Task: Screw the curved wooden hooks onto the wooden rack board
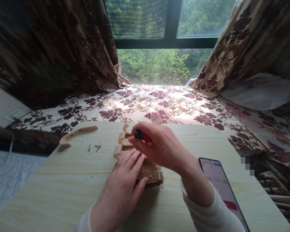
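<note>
Left hand (124, 180) flat on wooden rack (135, 154); right hand (159, 145) grips screwdriver (141, 135)

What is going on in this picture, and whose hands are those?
There is no machine here. The picture comes from a small camera worn on a person's head, so you see what that person sees when looking down. The two hands belong to that person.

The left hand presses flat on a wooden rack with curved hooks, which lies on a pale wooden table. The right hand is closed around a small tool with a black and red handle, probably a screwdriver, pointing down at the rack.

To the left lie one loose wooden hook and a few small screws. On the right, a phone shows a running timer. Behind the table are flowery curtains and a window with green trees outside.
</note>
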Motion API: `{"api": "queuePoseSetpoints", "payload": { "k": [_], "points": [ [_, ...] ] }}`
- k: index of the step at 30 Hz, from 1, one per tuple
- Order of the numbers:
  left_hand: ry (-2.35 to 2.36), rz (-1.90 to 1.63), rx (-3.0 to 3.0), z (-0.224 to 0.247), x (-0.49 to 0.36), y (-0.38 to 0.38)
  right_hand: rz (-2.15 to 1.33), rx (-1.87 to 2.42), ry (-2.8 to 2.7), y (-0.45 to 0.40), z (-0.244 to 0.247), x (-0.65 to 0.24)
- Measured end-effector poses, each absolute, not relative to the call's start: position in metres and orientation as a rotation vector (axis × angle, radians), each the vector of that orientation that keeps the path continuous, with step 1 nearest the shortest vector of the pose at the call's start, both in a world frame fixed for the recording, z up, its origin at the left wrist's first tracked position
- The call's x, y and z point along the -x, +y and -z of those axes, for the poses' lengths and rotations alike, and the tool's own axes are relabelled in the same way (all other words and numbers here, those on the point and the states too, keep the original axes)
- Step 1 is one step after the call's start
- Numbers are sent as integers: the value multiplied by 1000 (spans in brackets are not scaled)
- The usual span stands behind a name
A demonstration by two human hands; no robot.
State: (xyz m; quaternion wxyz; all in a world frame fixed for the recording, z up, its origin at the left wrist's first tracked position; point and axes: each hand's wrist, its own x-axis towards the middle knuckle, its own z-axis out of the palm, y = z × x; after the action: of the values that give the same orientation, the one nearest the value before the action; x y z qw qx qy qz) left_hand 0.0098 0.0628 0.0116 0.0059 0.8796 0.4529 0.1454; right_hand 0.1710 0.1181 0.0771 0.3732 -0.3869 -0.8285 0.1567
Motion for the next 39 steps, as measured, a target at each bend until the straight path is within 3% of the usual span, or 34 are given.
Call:
{"api": "queuePoseSetpoints", "payload": {
  "k": [8, 14, 21, 26, 34, 39],
  "points": [
    [1435, -524, -2743, -11, -8, 59, -289, 1166, -2008, 125, -69, -168],
    [1460, -466, -2688, -16, -12, 59, -425, 954, -2156, 118, -73, -168],
    [1453, -511, -2706, -12, -10, 58, -275, 1201, -2024, 124, -70, -167],
    [1467, -483, -2676, -15, -12, 56, -430, 985, -2154, 118, -75, -171],
    [1451, -544, -2680, -14, -11, 58, -342, 1208, -2048, 124, -72, -169],
    [1464, -508, -2656, -15, -12, 58, -435, 1018, -2152, 118, -77, -172]
  ]
}}
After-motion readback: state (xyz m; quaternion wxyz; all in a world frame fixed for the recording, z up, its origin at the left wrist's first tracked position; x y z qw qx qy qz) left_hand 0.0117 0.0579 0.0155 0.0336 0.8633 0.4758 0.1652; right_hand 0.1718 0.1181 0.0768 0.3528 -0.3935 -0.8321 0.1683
